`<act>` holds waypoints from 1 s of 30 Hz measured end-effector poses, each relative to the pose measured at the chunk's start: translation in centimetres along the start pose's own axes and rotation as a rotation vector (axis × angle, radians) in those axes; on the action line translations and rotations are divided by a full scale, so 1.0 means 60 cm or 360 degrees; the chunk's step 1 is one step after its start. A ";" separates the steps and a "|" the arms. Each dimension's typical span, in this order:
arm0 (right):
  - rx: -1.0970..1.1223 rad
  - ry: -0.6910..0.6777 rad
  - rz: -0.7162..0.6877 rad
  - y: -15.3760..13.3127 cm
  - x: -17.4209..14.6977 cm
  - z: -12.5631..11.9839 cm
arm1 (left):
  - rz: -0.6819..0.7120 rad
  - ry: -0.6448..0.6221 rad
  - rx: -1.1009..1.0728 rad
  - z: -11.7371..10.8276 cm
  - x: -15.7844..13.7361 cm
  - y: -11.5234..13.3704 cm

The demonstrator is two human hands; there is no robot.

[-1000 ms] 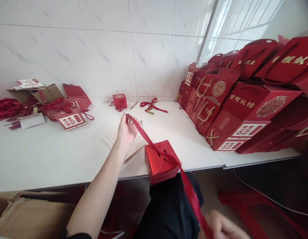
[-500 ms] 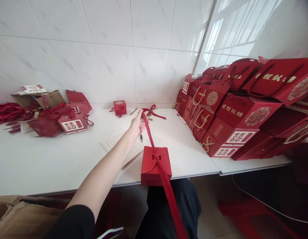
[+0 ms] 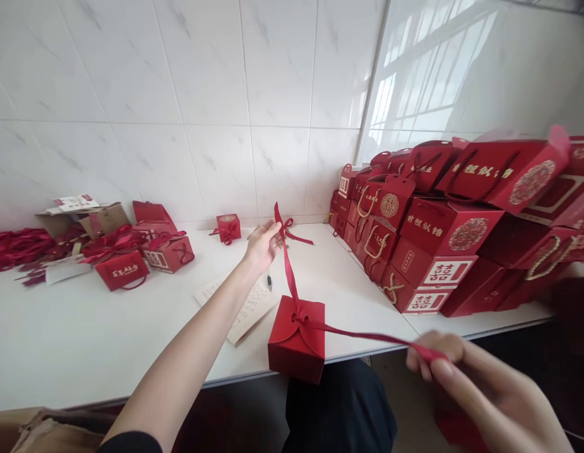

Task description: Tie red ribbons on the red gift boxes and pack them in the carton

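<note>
A small red gift box [image 3: 296,352] stands at the table's front edge, its flaps folded over on top. Red ribbon [image 3: 358,334] passes through the holes in the lid and crosses in a knot there. My left hand [image 3: 264,246], stretched out beyond the box, pinches one ribbon end, with a short tip sticking up past the fingers. Off to the right, in front of the table edge, my right hand [image 3: 466,377] pinches the other end. Both ribbon lengths look drawn out, the right one nearly straight.
Stacked red gift boxes [image 3: 452,226] with rope handles fill the table's right side. An open notebook [image 3: 244,314] and a pen [image 3: 269,282] lie left of the box. A small bowed box [image 3: 228,229] stands by the wall; more boxes and ribbons [image 3: 18,248] lie left. A cardboard carton [image 3: 51,431] is below.
My right hand has come into view, holding the ribbon end out to the right; that ribbon ran down toward me before. The box has turned slightly. My left hand keeps its pinch.
</note>
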State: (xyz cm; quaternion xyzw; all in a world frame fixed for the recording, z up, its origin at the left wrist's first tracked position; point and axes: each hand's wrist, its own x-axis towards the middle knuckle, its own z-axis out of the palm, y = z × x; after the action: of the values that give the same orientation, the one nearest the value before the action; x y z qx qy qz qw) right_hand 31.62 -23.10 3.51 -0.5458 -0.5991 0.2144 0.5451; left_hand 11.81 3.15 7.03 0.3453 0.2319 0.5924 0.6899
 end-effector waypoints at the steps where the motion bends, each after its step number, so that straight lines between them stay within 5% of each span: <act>1: 0.0051 0.0002 -0.0052 -0.011 0.029 0.002 | 0.0016 -0.0052 0.0009 0.011 -0.007 0.006; 9: 0.1200 -0.0126 0.0028 -0.070 0.211 0.083 | 0.0142 -0.0559 0.0335 0.091 -0.076 0.040; 16: 0.1360 -0.0127 0.0041 -0.088 0.246 0.111 | 0.0218 -0.0755 0.0463 0.110 -0.114 0.064; 20: 0.1440 -0.0048 0.0035 -0.088 0.237 0.094 | 0.0283 -0.0737 0.0584 0.103 -0.114 0.070; 23: 0.1295 -0.0496 -0.0165 -0.079 0.218 0.053 | 0.0365 -0.0521 0.0820 0.084 -0.096 0.074; 26: 0.1037 -0.1179 -0.0267 -0.059 0.206 0.016 | 0.0899 0.0086 0.1083 0.058 -0.080 0.068; 28: 0.0577 -0.1112 -0.0217 -0.040 0.206 0.012 | 0.1245 0.0357 0.1168 0.041 -0.085 0.050; 30: -0.0128 -0.0821 -0.0202 -0.017 0.209 0.028 | 0.1229 0.0120 0.1395 0.028 -0.104 0.021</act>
State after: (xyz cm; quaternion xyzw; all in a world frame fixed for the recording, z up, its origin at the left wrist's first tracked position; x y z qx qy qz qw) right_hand 32.09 -11.72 9.14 -0.4557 -0.7593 0.2879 0.3645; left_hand 11.00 -3.20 8.52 0.6366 0.3371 0.6617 0.2081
